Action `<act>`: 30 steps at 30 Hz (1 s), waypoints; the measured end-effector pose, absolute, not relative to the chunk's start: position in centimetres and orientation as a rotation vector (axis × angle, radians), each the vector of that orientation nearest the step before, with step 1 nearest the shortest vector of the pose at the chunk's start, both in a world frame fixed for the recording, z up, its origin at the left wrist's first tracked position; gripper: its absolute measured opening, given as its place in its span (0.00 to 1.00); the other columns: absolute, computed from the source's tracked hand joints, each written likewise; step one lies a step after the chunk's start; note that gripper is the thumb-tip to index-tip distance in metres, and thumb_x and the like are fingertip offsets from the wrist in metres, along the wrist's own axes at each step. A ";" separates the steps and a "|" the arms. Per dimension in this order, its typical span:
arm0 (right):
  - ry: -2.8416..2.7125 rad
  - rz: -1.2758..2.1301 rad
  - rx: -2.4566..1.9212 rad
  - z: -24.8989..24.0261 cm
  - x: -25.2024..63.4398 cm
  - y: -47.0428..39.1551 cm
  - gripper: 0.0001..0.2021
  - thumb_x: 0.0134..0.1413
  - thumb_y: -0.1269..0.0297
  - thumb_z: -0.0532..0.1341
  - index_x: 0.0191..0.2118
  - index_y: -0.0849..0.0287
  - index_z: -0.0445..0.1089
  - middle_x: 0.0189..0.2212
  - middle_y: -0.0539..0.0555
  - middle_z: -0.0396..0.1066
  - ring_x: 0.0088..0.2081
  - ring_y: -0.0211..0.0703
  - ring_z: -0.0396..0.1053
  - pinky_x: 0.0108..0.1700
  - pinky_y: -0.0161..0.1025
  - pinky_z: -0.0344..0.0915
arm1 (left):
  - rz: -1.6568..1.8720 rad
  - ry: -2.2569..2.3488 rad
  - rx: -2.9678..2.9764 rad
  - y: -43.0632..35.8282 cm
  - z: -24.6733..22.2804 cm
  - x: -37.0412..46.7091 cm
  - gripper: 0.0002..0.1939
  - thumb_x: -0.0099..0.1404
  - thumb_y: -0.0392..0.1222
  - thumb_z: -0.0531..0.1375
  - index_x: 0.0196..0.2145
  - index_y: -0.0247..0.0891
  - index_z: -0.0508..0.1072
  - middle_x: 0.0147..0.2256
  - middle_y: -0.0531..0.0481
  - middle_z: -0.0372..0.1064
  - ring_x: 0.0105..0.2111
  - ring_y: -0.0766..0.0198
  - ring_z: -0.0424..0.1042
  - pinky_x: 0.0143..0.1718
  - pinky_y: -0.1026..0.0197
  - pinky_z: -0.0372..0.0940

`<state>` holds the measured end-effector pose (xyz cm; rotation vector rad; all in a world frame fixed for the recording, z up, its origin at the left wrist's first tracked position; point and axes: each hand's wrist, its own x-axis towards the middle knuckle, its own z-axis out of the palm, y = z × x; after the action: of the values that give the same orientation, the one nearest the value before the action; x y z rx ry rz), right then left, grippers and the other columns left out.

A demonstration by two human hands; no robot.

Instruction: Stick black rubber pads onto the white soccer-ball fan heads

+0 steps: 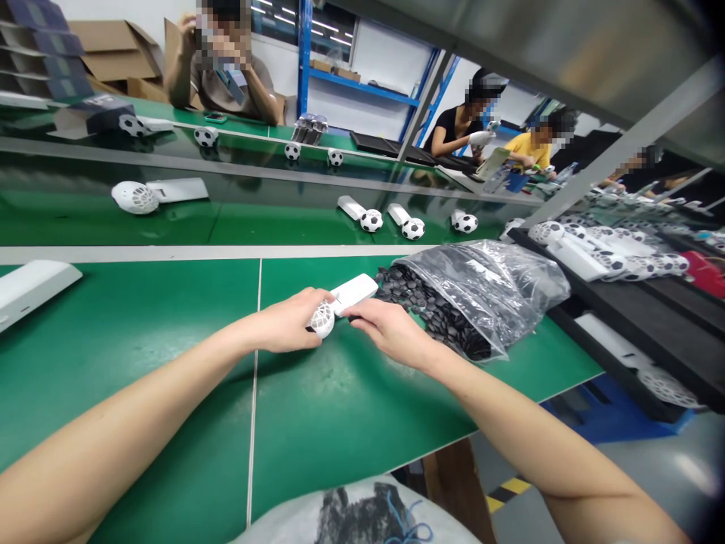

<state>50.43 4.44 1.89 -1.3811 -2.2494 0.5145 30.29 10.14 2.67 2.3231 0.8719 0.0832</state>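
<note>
My left hand point(291, 321) is closed round the openwork ball-shaped head of a white handheld fan point(356, 293), whose flat handle points away to the right. A black piece shows at the lower left of that head. Beside the fan, my right hand point(393, 329) has its fingertips pinched on a small black piece point(353, 318), close to where head and handle meet. To the right, a clear plastic bag point(498, 291) lies on its side, with many small flat black pieces point(427, 306) spilling from its mouth onto the green table point(317, 423).
Fans with black-and-white football heads point(413, 228) lie on the green conveyor point(272, 215) beyond the table edge. Another white handle point(37, 291) lies at far left. Black trays point(651, 302) of fans stand at right. Several people work across the line.
</note>
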 end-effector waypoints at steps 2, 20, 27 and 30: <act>-2.238 0.566 -1.422 1.8 50.4 4.3 0.09 0.55 0.71 0.53 0.40 0.58 0.67 0.38 0.52 0.71 0.39 0.38 0.67 0.42 0.35 0.61 | 0.080 0.881 2.324 10.1 2.7 30.2 0.32 0.52 0.41 0.54 0.55 0.37 0.52 0.51 0.43 0.55 0.44 0.57 0.64 0.42 0.60 0.61; -1.861 1.055 -1.281 0.4 49.5 5.4 0.01 0.50 0.70 0.57 0.31 0.61 0.64 0.29 0.49 0.66 0.32 0.35 0.63 0.37 0.33 0.60 | 0.282 1.041 2.261 10.0 1.5 31.1 0.26 0.49 0.47 0.57 0.46 0.40 0.61 0.44 0.46 0.60 0.42 0.56 0.64 0.40 0.58 0.61; -1.901 0.956 -1.216 0.1 49.1 6.2 0.01 0.49 0.72 0.57 0.29 0.62 0.66 0.28 0.49 0.66 0.31 0.34 0.62 0.35 0.32 0.59 | 0.350 1.053 2.242 9.8 1.3 31.4 0.25 0.50 0.50 0.57 0.45 0.39 0.62 0.42 0.46 0.61 0.42 0.56 0.63 0.42 0.57 0.59; -1.910 0.879 -1.221 -0.3 49.0 6.5 0.01 0.47 0.71 0.59 0.29 0.62 0.67 0.27 0.49 0.67 0.30 0.34 0.63 0.34 0.32 0.59 | 0.398 1.083 2.235 9.5 1.1 31.6 0.22 0.52 0.48 0.56 0.44 0.38 0.62 0.41 0.46 0.61 0.41 0.57 0.63 0.41 0.56 0.59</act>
<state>48.98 6.51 -0.28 -1.2207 -1.9098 0.8788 31.65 9.51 1.12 2.2355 1.0830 0.3977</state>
